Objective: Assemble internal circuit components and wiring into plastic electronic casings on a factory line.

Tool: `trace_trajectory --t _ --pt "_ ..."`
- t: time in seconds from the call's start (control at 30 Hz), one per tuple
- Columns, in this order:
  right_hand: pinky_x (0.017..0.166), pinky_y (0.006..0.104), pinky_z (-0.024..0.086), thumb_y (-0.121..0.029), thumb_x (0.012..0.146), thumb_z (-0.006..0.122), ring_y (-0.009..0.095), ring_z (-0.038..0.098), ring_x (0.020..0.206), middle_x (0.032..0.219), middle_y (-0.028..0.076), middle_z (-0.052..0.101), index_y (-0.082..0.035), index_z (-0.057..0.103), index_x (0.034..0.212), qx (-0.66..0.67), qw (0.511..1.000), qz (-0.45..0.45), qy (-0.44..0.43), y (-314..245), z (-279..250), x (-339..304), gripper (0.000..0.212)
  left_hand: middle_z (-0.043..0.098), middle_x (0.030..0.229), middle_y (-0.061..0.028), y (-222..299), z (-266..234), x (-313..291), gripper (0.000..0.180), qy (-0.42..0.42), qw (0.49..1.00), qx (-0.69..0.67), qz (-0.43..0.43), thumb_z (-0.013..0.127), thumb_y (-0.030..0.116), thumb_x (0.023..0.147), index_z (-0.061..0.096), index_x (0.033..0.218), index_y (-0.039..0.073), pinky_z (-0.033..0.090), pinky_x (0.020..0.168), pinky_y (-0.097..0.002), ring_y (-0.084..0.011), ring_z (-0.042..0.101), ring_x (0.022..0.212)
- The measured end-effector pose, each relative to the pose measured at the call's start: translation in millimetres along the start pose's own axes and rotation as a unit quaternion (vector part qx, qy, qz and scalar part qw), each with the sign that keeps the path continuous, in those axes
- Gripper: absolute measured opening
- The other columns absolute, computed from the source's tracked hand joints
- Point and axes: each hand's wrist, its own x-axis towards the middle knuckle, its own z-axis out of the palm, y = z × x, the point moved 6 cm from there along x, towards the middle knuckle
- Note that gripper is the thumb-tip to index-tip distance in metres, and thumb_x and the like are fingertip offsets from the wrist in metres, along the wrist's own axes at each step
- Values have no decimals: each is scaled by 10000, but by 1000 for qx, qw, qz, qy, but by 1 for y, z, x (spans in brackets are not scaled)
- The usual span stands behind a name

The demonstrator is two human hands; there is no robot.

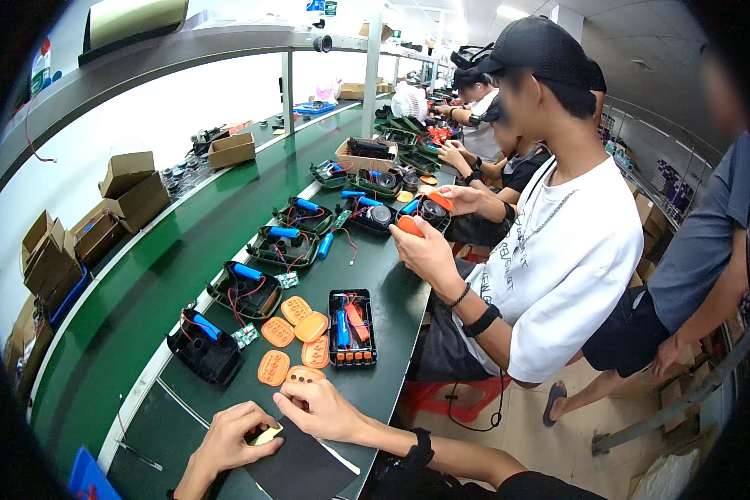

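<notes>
"So, where's the yellow strip [267, 435]?"

"In the left hand [230, 438], thumb and fingers clamped on it, at the edge of the black sheet [315, 472]."

"And the right hand [327, 413]?"

"Just beside, fingers curled; whether they're closed on anything, I can't tell."

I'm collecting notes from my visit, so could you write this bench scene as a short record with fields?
Left hand: fingers on a pale yellow piece, by a black sheet
Right hand: beside the left, fingers drawn together; grip unclear
Ahead: flat orange pieces, some overlapping
Right of those: open black case with a blue cylinder
Left of those: open dark casings
Co-worker: white shirt, orange parts in hand
Surface: dark green bench
</notes>
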Motion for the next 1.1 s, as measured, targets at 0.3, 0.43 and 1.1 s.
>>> trace_trajectory --t 0.3,0.43,1.1 --pt "481 281 346 -163 996 580 38 435 544 594 6 526 26 582 754 34 999 -12 -14 -20 4 48 307 593 770 -36 -2 0 -3 238 9 1000 -27 -1 838 220 741 732 895 74 488 593 -313 -176 612 675" --pt "468 269 284 -175 1003 574 25 390 536 584 -28 469 11 580 734 113 993 -16 -6 0 35 76 327 596 765 -37 -3 -1 -6 211 5 1000 -22 -10 825 193 754 732 892 65 477 575 -303 -166 606 658" --pt "470 342 419 -145 905 681 206 537 482 562 73 489 -51 542 750 -266 897 -350 42 -15 40 93 228 566 728 -42 -19 0 -6 125 25 992 -120 -43 723 147 879 701 915 29 437 566 -306 -145 542 630"
